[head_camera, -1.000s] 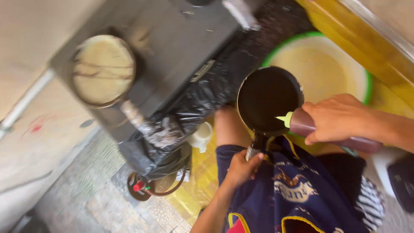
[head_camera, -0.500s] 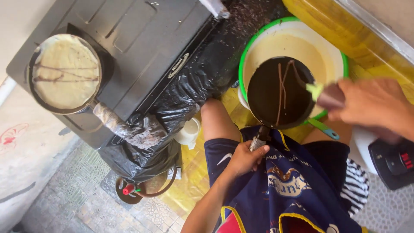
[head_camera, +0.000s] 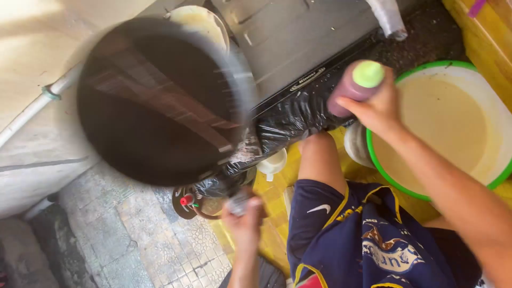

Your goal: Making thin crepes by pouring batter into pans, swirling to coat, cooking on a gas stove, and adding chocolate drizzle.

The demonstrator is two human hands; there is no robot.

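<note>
seen from above, the left hand (head_camera: 242, 213) grips the handle of a dark pan (head_camera: 160, 101) swung over the stove (head_camera: 298, 37) – right hand (head_camera: 376, 104) clasps a squeeze bottle (head_camera: 354, 85) beside the batter bowl (head_camera: 453, 66) – pan wants levelling

Both arms are bare to the frame edge, with no sleeve, watch or ring showing. The left hand (head_camera: 244, 216) sits at the lower middle of the frame, blurred; the right hand (head_camera: 376, 104) at the upper right. Dark navy shorts (head_camera: 368, 234) fill the lower right, edged in yellow piping, with a small white mark near the hem and a yellow-and-white printed emblem. One bare knee shows above them.
</note>
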